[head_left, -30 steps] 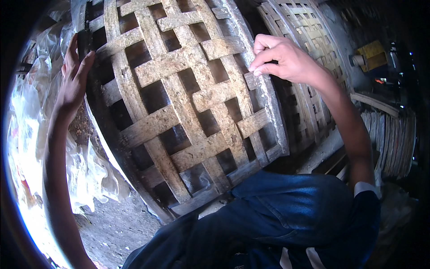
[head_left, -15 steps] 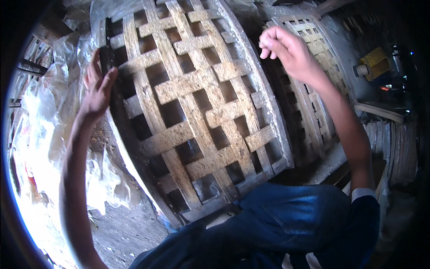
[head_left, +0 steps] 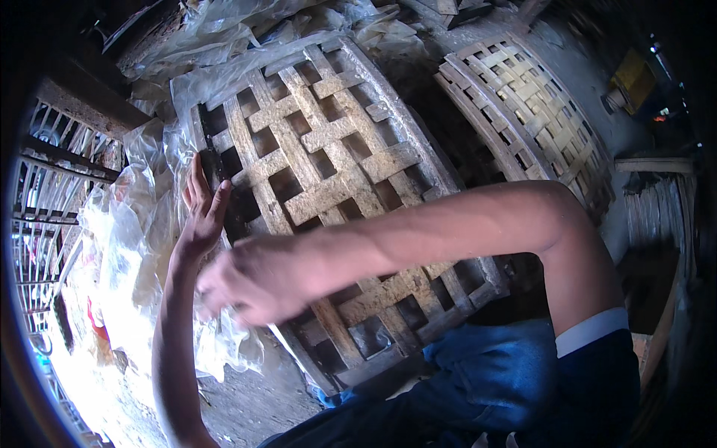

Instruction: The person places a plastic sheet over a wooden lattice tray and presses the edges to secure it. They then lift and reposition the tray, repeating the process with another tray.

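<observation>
A woven lattice rack point(head_left: 336, 160) of flat wooden or bamboo strips in a wooden frame lies tilted in front of me. My left hand point(head_left: 203, 213) rests against the frame's left edge, fingers stretched and thumb apart. Across the lower part of the lattice reaches my right forearm. Beyond the left edge, my right hand point(head_left: 254, 284) is smeared by motion beside my left wrist, and its fingers cannot be made out. The forearm hides part of the strips.
Crumpled clear plastic sheeting point(head_left: 119, 246) lies along the left and behind the rack. Other lattice racks point(head_left: 538, 112) stand at the far right, with a yellow object point(head_left: 633, 84) beyond them. A slatted wall point(head_left: 37, 224) bounds the left side.
My right hand has swung from the rack's upper right down across it to the left side. The left hand stays at the frame's edge. The view has shifted, showing more of the far end.
</observation>
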Action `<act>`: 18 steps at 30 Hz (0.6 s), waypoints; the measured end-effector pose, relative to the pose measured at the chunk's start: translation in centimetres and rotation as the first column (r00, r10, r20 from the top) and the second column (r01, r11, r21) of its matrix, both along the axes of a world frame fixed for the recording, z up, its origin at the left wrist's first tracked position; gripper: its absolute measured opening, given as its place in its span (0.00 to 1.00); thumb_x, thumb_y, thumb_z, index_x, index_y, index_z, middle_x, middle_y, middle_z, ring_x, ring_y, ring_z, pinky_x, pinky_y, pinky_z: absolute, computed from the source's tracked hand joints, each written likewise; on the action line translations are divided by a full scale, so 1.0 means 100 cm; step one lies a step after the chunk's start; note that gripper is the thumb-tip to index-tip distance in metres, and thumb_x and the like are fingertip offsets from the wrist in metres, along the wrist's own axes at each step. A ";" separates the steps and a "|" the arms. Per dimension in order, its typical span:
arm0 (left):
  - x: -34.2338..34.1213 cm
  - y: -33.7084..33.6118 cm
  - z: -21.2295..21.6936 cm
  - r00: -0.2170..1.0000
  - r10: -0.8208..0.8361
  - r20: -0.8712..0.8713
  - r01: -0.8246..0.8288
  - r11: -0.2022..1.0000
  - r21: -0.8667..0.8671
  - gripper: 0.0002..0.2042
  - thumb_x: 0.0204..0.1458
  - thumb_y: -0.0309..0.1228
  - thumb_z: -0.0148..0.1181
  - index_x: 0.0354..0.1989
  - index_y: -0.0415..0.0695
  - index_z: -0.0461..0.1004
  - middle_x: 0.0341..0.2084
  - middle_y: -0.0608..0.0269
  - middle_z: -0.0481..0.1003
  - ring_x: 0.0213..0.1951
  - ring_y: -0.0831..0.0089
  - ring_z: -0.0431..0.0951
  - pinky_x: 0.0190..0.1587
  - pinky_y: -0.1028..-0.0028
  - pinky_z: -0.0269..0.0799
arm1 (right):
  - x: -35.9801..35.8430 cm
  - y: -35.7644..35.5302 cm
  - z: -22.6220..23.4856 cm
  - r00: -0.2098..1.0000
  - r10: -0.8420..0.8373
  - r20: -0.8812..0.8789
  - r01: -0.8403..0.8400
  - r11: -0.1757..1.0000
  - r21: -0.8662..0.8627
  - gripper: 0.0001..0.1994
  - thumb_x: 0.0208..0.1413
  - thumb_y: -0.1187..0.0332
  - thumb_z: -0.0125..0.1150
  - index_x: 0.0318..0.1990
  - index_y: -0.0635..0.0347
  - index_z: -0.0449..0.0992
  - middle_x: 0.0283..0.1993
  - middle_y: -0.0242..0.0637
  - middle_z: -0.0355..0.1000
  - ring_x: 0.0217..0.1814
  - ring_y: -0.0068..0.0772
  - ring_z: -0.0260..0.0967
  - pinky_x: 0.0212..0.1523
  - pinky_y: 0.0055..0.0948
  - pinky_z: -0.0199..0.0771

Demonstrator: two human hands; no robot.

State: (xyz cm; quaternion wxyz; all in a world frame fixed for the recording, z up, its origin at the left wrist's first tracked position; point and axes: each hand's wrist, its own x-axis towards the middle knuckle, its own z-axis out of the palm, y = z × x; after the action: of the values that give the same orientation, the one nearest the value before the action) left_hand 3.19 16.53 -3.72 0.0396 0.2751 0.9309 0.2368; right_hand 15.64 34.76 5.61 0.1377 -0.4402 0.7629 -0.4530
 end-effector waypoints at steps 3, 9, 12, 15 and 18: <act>-0.027 -0.048 -0.022 0.876 -0.268 -0.402 0.187 0.955 -0.230 0.35 0.68 0.44 0.44 0.76 0.41 0.39 0.75 0.43 0.39 0.74 0.47 0.43 0.73 0.53 0.35 | -0.013 0.005 -0.014 0.941 -0.148 -0.304 0.089 0.976 -0.200 0.11 0.54 0.74 0.64 0.45 0.61 0.82 0.40 0.44 0.78 0.39 0.39 0.78 0.44 0.37 0.81; -0.008 -0.004 -0.002 1.000 -0.005 -0.011 0.005 0.998 0.057 0.40 0.67 0.50 0.45 0.76 0.39 0.34 0.71 0.39 0.46 0.73 0.48 0.45 0.73 0.55 0.33 | -0.108 0.194 -0.016 0.592 -0.530 -0.607 0.780 0.566 0.267 0.14 0.63 0.60 0.60 0.53 0.52 0.78 0.47 0.36 0.72 0.54 0.33 0.70 0.60 0.36 0.73; -0.004 0.000 -0.003 1.000 0.013 0.004 -0.014 0.995 0.094 0.40 0.66 0.50 0.45 0.76 0.39 0.34 0.71 0.39 0.48 0.73 0.48 0.46 0.73 0.55 0.34 | -0.112 0.247 -0.020 0.583 -0.497 -0.643 0.792 0.525 0.312 0.16 0.61 0.65 0.61 0.55 0.55 0.77 0.44 0.42 0.69 0.49 0.40 0.70 0.55 0.38 0.71; -0.004 -0.008 -0.005 1.000 0.027 -0.015 -0.026 0.995 0.091 0.40 0.66 0.49 0.45 0.77 0.41 0.33 0.71 0.40 0.48 0.72 0.47 0.47 0.73 0.55 0.34 | -0.116 0.253 -0.029 0.640 -0.479 -0.600 0.760 0.510 0.404 0.17 0.59 0.67 0.62 0.54 0.58 0.77 0.42 0.44 0.68 0.46 0.45 0.69 0.51 0.41 0.70; -0.006 -0.009 -0.009 0.999 0.021 -0.026 -0.018 0.995 0.100 0.40 0.66 0.49 0.45 0.77 0.41 0.34 0.71 0.40 0.48 0.72 0.47 0.47 0.73 0.55 0.34 | -0.116 0.257 -0.039 0.643 -0.444 -0.624 0.754 0.509 0.415 0.17 0.58 0.67 0.63 0.53 0.60 0.78 0.42 0.44 0.68 0.46 0.46 0.69 0.50 0.42 0.70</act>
State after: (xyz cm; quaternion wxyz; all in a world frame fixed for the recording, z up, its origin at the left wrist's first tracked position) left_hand 2.63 15.66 -4.62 0.0106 0.2709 0.9210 0.2797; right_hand 4.04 60.43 1.74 -0.0673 -0.1515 0.9838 -0.0679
